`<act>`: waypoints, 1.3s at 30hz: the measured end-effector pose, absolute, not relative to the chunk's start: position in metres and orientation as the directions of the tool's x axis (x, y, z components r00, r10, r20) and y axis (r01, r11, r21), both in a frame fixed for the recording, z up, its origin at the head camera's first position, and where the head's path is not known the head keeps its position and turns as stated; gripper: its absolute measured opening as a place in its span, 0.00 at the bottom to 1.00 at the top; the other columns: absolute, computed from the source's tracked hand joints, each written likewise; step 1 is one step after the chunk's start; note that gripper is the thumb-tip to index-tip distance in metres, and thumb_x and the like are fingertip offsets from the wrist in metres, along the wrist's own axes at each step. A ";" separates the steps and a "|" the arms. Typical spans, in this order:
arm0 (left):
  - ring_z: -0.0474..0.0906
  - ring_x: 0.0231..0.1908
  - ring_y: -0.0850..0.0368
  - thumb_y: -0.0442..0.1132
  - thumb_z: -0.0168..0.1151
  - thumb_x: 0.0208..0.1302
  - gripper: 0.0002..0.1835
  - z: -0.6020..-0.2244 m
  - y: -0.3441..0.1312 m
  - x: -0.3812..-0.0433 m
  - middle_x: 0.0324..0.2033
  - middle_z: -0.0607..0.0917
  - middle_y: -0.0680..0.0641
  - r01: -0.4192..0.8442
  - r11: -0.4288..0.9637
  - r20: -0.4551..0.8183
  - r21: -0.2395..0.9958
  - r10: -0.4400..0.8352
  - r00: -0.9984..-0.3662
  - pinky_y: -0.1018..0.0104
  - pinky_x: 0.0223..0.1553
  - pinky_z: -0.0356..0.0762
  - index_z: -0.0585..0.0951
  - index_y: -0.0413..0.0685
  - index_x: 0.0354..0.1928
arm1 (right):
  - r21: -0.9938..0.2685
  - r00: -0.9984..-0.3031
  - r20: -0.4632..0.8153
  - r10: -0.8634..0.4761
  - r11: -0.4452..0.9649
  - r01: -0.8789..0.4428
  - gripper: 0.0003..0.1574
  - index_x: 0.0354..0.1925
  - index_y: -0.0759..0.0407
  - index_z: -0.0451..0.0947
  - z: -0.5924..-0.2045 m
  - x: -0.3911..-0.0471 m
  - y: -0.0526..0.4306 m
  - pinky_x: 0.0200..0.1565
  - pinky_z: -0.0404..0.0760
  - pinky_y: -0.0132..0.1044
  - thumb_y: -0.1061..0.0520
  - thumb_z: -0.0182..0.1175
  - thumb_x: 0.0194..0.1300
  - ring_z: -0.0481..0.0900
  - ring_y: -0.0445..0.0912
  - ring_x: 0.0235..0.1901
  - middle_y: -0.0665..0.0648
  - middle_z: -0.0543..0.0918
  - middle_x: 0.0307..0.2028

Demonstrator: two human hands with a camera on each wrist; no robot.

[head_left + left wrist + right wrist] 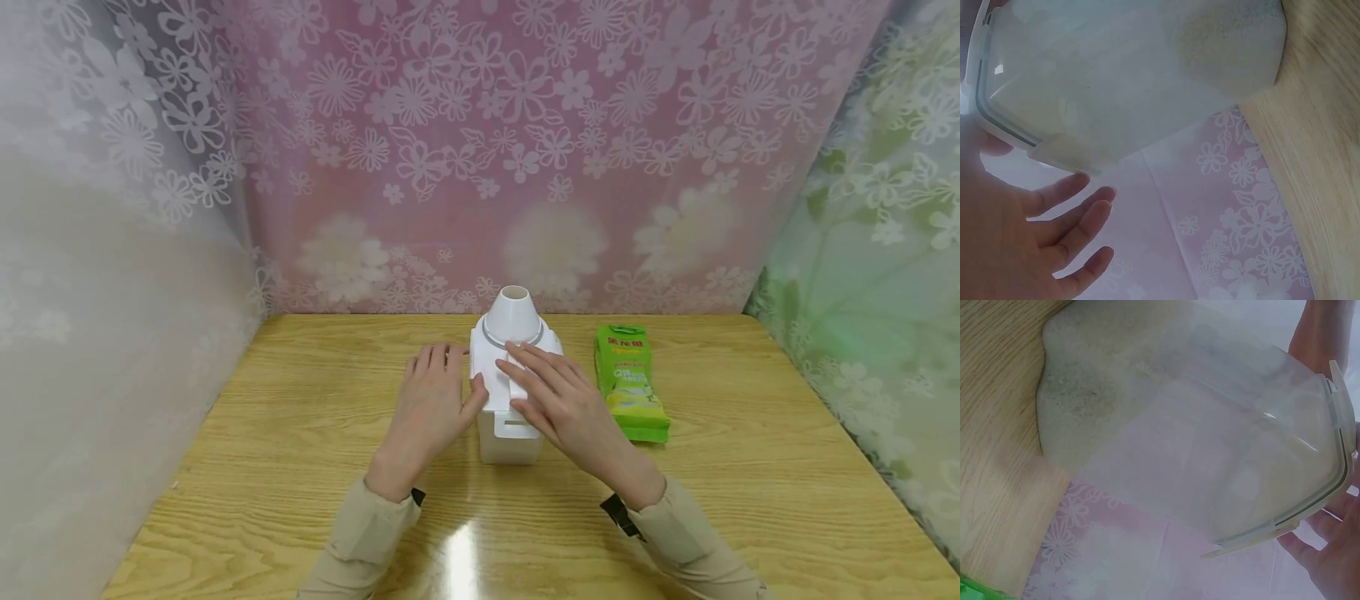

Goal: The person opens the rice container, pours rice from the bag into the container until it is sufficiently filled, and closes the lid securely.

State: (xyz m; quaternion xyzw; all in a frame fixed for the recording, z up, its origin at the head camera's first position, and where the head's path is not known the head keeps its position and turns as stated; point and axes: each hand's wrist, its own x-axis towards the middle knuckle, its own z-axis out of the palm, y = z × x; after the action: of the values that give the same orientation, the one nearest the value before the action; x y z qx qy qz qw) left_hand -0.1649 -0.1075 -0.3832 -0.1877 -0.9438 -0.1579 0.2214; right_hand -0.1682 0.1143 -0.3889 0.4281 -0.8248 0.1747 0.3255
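A translucent storage container (pixel 510 450) with a white lid (pixel 489 367) stands upright on the table, pale rice-like grains (pixel 1085 387) in its lower part. On the lid's far end sits a white cone-shaped cup (pixel 514 317). My left hand (pixel 431 408) is at the lid's left side, thumb on the lid's edge. In the left wrist view its fingers are spread below a side latch (pixel 1063 153), apart from the container wall. My right hand (pixel 570 408) lies over the lid's right half, fingers extended across the top; it partly hides a raised strip there.
A green packet (pixel 632 383) with yellow and red print lies on the wooden table (pixel 315 433), right of the container. Floral curtains (pixel 450 167) hang behind the table and along both sides.
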 end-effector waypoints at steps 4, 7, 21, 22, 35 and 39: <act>0.75 0.59 0.40 0.47 0.50 0.72 0.26 -0.382 -0.106 -0.164 0.58 0.79 0.38 0.447 0.871 0.499 0.201 0.302 -0.812 0.43 0.62 0.73 0.75 0.41 0.65 | -0.012 -0.426 0.684 -0.592 0.575 -0.818 0.32 0.70 0.55 0.72 -0.389 -0.167 0.115 0.65 0.72 0.52 0.40 0.40 0.82 0.69 0.54 0.70 0.58 0.72 0.71; 0.75 0.60 0.40 0.43 0.51 0.72 0.23 -0.379 -0.104 -0.161 0.60 0.79 0.39 0.475 0.861 0.522 0.183 0.324 -0.789 0.44 0.63 0.72 0.76 0.43 0.65 | -0.052 -0.449 0.674 -0.586 0.569 -0.821 0.33 0.69 0.55 0.73 -0.387 -0.168 0.116 0.65 0.72 0.52 0.39 0.40 0.81 0.69 0.54 0.70 0.58 0.71 0.71; 0.79 0.56 0.40 0.44 0.53 0.74 0.22 -0.375 -0.096 -0.155 0.59 0.81 0.38 0.511 0.854 0.602 0.098 0.358 -0.713 0.47 0.62 0.74 0.79 0.37 0.61 | -0.146 -0.511 0.753 -0.414 0.653 -0.743 0.29 0.58 0.63 0.79 -0.370 -0.178 0.142 0.61 0.73 0.53 0.42 0.49 0.79 0.76 0.59 0.59 0.62 0.82 0.58; 0.79 0.56 0.40 0.44 0.54 0.74 0.22 -0.376 -0.095 -0.155 0.58 0.81 0.38 0.511 0.855 0.609 0.093 0.357 -0.708 0.47 0.62 0.74 0.79 0.37 0.60 | -0.141 -0.519 0.754 -0.402 0.673 -0.726 0.27 0.57 0.63 0.79 -0.369 -0.179 0.144 0.60 0.74 0.53 0.44 0.52 0.79 0.77 0.60 0.57 0.62 0.82 0.56; 0.80 0.54 0.40 0.42 0.55 0.69 0.22 -0.382 -0.090 -0.157 0.56 0.82 0.37 0.504 0.860 0.653 0.077 0.338 -0.678 0.48 0.59 0.76 0.79 0.35 0.58 | 0.007 -0.658 0.642 -0.393 0.861 -0.508 0.33 0.35 0.58 0.84 -0.373 -0.177 0.150 0.41 0.80 0.53 0.32 0.53 0.73 0.79 0.58 0.38 0.56 0.85 0.31; 0.79 0.54 0.40 0.41 0.54 0.68 0.22 -0.382 -0.091 -0.157 0.56 0.81 0.37 0.519 0.849 0.645 0.100 0.342 -0.684 0.47 0.60 0.75 0.79 0.35 0.59 | -0.006 -0.705 0.584 -0.402 0.866 -0.500 0.36 0.31 0.56 0.83 -0.377 -0.176 0.148 0.36 0.79 0.48 0.30 0.47 0.75 0.76 0.54 0.34 0.53 0.83 0.27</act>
State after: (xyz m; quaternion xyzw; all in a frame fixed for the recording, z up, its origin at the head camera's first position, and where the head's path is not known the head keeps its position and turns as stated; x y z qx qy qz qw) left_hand -0.1569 -0.0909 -0.3817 -0.2372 -0.9070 -0.1387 0.3190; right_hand -0.1763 0.1480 -0.3766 0.2451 -0.9196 0.0823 0.2958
